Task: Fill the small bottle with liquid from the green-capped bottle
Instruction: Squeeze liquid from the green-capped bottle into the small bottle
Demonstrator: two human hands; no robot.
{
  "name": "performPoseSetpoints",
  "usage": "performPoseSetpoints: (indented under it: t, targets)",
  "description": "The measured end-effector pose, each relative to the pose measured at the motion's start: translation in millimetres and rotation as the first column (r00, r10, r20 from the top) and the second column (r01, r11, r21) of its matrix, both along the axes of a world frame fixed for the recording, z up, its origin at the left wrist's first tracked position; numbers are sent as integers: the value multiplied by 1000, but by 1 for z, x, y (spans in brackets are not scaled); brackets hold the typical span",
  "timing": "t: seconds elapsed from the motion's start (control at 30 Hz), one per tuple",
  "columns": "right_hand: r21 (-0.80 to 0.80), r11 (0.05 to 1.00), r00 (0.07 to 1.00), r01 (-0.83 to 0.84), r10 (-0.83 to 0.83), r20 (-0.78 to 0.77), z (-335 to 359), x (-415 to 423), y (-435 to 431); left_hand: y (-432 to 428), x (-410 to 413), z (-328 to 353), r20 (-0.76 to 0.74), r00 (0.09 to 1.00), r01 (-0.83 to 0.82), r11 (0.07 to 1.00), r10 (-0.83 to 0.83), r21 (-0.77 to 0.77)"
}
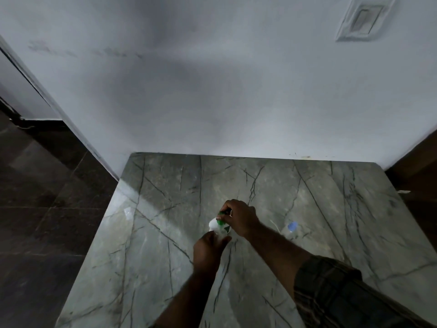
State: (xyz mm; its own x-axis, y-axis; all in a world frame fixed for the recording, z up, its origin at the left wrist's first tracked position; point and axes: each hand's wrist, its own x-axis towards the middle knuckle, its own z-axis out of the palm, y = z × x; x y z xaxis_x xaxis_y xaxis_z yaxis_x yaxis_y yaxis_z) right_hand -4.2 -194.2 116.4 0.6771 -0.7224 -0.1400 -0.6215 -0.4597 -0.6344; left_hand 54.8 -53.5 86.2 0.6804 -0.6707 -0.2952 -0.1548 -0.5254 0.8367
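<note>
A clear bottle (pixel 218 227) with a white label stands near the middle of the grey marble table (pixel 165 268). My left hand (pixel 208 250) grips its body from the near side. My right hand (pixel 238 217) comes from the right and pinches its green cap (pixel 221 218) with curled fingers. A small clear bottle with a pale blue cap (pixel 292 227) stands alone on the table to the right, apart from both hands. How much liquid either bottle holds is not visible in the dim light.
The table backs onto a white wall (pixel 212 91). Dark tiled floor (pixel 35 209) lies left of the table's edge. A faint clear object (pixel 127 213) rests near the left edge. A wall plate (pixel 364 18) sits high right.
</note>
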Motion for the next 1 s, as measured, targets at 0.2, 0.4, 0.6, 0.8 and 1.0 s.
performPoseSetpoints:
  t: [0.2, 0.4, 0.6, 0.8, 1.0]
  targets:
    - [16, 1000, 1000, 19, -18, -9, 2, 2, -1, -1, 4, 0, -14, 1000, -6, 1000, 6, -14]
    - [28, 999, 1000, 19, -19, -12, 2, 1, 0, 2, 3, -2, -38, 999, -3, 999, 2, -33]
    - [26, 999, 999, 27, -26, -35, 6, 5, -2, -2, 5, -2, -17, 1000, -2, 1000, 1, -21]
    - [12, 998, 997, 55, -54, -52, 3, 6, 1, -2, 6, -5, 29, 999, 16, 1000, -16, -15]
    - [32, 997, 997, 69, -68, -33, 8, 6, -2, -5, 9, -1, -9, 1000, 7, 999, -8, -52]
